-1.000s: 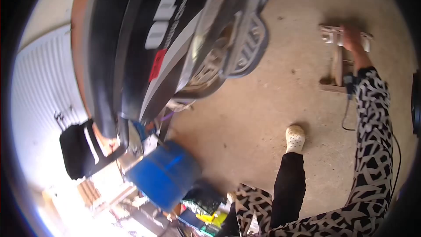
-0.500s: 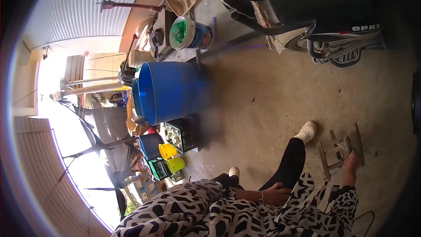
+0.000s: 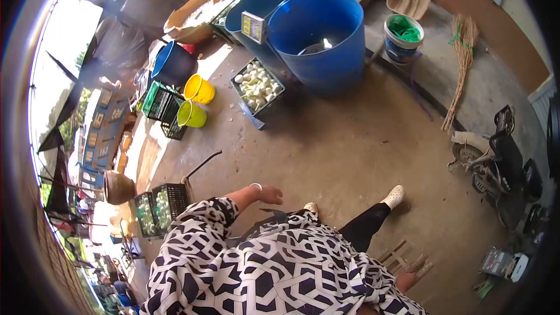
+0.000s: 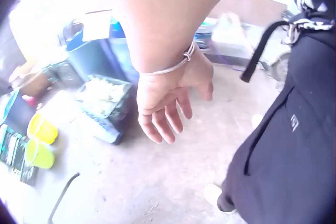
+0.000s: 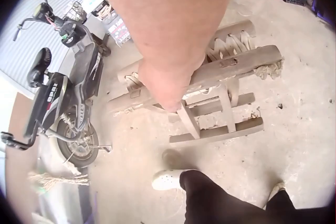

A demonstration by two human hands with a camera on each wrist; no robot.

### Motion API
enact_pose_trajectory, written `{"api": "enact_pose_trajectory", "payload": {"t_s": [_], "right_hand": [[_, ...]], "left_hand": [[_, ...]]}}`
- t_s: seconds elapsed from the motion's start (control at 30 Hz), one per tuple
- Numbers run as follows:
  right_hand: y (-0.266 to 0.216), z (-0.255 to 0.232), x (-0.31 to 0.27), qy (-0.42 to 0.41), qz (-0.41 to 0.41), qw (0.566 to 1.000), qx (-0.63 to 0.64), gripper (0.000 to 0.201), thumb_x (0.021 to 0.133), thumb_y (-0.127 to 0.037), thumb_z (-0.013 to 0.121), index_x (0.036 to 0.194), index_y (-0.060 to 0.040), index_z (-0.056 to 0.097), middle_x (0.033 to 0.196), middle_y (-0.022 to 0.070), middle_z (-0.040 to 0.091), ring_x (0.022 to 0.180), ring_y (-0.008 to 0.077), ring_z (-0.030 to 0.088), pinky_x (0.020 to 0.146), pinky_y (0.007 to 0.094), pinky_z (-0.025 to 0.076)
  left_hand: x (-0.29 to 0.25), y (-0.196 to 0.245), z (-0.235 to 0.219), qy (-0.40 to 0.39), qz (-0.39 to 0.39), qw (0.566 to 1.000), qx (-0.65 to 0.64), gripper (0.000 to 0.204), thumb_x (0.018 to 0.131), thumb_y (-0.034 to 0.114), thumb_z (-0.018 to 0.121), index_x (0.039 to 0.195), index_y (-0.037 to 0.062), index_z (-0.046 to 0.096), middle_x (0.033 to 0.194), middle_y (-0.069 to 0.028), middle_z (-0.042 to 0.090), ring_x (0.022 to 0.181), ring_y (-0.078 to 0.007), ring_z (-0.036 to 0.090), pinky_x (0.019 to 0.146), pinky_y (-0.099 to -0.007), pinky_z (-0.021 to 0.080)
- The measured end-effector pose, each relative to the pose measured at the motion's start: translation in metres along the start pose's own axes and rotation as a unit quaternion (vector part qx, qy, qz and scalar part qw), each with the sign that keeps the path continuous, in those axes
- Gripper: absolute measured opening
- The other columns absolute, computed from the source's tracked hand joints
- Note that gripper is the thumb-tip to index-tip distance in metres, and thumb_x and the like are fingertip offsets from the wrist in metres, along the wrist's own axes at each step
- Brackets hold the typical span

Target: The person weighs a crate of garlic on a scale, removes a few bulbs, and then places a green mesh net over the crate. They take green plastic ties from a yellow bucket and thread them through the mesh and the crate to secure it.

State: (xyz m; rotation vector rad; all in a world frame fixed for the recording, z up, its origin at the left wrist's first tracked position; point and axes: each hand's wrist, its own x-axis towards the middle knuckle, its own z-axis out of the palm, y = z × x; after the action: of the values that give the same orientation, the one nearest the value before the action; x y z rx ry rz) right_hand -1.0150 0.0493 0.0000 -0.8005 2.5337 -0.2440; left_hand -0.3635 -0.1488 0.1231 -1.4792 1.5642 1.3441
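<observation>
My right hand (image 5: 167,87) grips the top rail of a small wooden stool (image 5: 247,58) in the right wrist view; the stool has pale straps across its seat, crossed legs and lower rails. My forearm covers part of the seat. At the lower right of the head view, the same stool (image 3: 396,256) shows beside my body, with the right hand (image 3: 406,281) on it. My left hand (image 4: 170,100), with a bracelet at its wrist, hangs in the air with fingers loosely extended and nothing in them. Over the floor, the left hand (image 3: 270,193) is out at my side.
A large blue tub (image 3: 318,61) and a black crate of pale round items (image 3: 258,86) stand ahead. Yellow (image 3: 199,89) and lime-green (image 3: 192,115) buckets sit left of them. A broom (image 3: 461,70) lies at right, near an electric scooter (image 5: 68,87).
The view has swung from the scooter toward the tubs and crates. The right hand has stayed on the stool, which now sits lower in view. The left hand has moved away from my lap.
</observation>
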Motion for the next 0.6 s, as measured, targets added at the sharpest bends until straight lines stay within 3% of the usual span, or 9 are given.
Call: {"api": "enact_pose_trajectory", "payload": {"t_s": [0.1, 0.17, 0.2, 0.27, 0.3, 0.37, 0.4, 0.53, 0.6], "right_hand": [[-0.035, 0.003, -0.036, -0.005, -0.035, 0.998, 0.049, 0.042, 0.069, -0.015, 0.061, 0.105, 0.0079, 0.057, 0.101, 0.0266, 0.062, 0.099, 0.0412, 0.058, 0.085, 0.0439, 0.046], [-0.062, 0.003, -0.055, -0.044, -0.044, 0.995, 0.080, 0.041, 0.068, -0.016, 0.061, 0.102, 0.0077, 0.058, 0.100, 0.0269, 0.063, 0.097, 0.0419, 0.059, 0.084, 0.0446, 0.046], [-0.086, 0.004, -0.063, -0.059, -0.053, 0.995, 0.055, 0.041, 0.068, -0.016, 0.061, 0.102, 0.0077, 0.058, 0.099, 0.0270, 0.063, 0.097, 0.0420, 0.059, 0.084, 0.0447, 0.046], [-0.135, 0.012, -0.073, -0.088, -0.076, 0.993, -0.005, 0.041, 0.068, -0.016, 0.061, 0.102, 0.0076, 0.058, 0.099, 0.0271, 0.063, 0.097, 0.0422, 0.059, 0.083, 0.0449, 0.046], [-0.160, 0.014, -0.078, -0.098, -0.088, 0.991, -0.032, 0.041, 0.068, -0.016, 0.061, 0.101, 0.0076, 0.058, 0.098, 0.0271, 0.063, 0.096, 0.0422, 0.059, 0.083, 0.0450, 0.046], [-0.211, 0.020, -0.089, -0.123, -0.115, 0.982, -0.088, 0.041, 0.068, -0.017, 0.061, 0.101, 0.0075, 0.058, 0.098, 0.0272, 0.063, 0.096, 0.0424, 0.059, 0.083, 0.0451, 0.046], [-0.235, 0.026, -0.095, -0.137, -0.127, 0.976, -0.113, 0.041, 0.068, -0.017, 0.061, 0.101, 0.0075, 0.058, 0.098, 0.0272, 0.063, 0.096, 0.0425, 0.059, 0.083, 0.0452, 0.046], [-0.326, 0.061, -0.116, -0.187, -0.167, 0.944, -0.213, 0.040, 0.068, -0.017, 0.061, 0.100, 0.0074, 0.058, 0.096, 0.0274, 0.063, 0.095, 0.0428, 0.059, 0.083, 0.0455, 0.046], [-0.370, 0.084, -0.126, -0.210, -0.177, 0.928, -0.253, 0.040, 0.068, -0.018, 0.061, 0.099, 0.0074, 0.058, 0.096, 0.0275, 0.063, 0.095, 0.0430, 0.059, 0.082, 0.0457, 0.046]], "left_hand": [[-0.104, -0.114, 0.018, 0.159, -0.105, 0.967, -0.167, 0.056, 0.082, 0.046, 0.054, 0.123, 0.0089, 0.057, 0.122, -0.0169, 0.058, 0.116, -0.0308, 0.053, 0.101, -0.0361, 0.038], [-0.129, -0.184, 0.051, 0.248, -0.156, 0.917, -0.272, 0.052, 0.081, 0.042, 0.057, 0.121, 0.0089, 0.058, 0.111, -0.0135, 0.065, 0.100, -0.0260, 0.062, 0.087, -0.0346, 0.048], [-0.133, -0.207, 0.064, 0.247, -0.149, 0.914, -0.286, 0.052, 0.081, 0.042, 0.057, 0.121, 0.0089, 0.058, 0.111, -0.0135, 0.065, 0.100, -0.0260, 0.062, 0.087, -0.0346, 0.048], [-0.133, -0.238, 0.085, 0.270, -0.234, 0.798, -0.485, 0.047, 0.081, 0.037, 0.059, 0.117, 0.0078, 0.060, 0.099, -0.0096, 0.068, 0.080, -0.0198, 0.065, 0.069, -0.0322, 0.052], [-0.126, -0.244, 0.087, 0.267, -0.231, 0.795, -0.493, 0.047, 0.081, 0.037, 0.059, 0.117, 0.0078, 0.060, 0.099, -0.0096, 0.068, 0.080, -0.0198, 0.065, 0.069, -0.0322, 0.052], [-0.108, -0.249, 0.087, 0.249, -0.207, 0.727, -0.606, 0.043, 0.082, 0.036, 0.060, 0.113, 0.0067, 0.062, 0.094, -0.0074, 0.068, 0.069, -0.0149, 0.063, 0.058, -0.0301, 0.050], [-0.089, -0.262, 0.091, 0.239, -0.178, 0.734, -0.611, 0.042, 0.082, 0.035, 0.060, 0.111, 0.0061, 0.063, 0.095, -0.0090, 0.067, 0.072, -0.0160, 0.064, 0.065, -0.0314, 0.051], [-0.083, -0.259, 0.005, 0.268, -0.060, 0.877, -0.395, 0.038, 0.085, 0.032, 0.059, 0.111, 0.0043, 0.063, 0.104, -0.0115, 0.067, 0.095, -0.0214, 0.064, 0.081, -0.0328, 0.050], [-0.086, -0.273, -0.044, 0.259, -0.053, 0.880, -0.394, 0.040, 0.084, 0.034, 0.057, 0.114, 0.0076, 0.062, 0.112, -0.0150, 0.064, 0.106, -0.0284, 0.059, 0.091, -0.0344, 0.046]]}}
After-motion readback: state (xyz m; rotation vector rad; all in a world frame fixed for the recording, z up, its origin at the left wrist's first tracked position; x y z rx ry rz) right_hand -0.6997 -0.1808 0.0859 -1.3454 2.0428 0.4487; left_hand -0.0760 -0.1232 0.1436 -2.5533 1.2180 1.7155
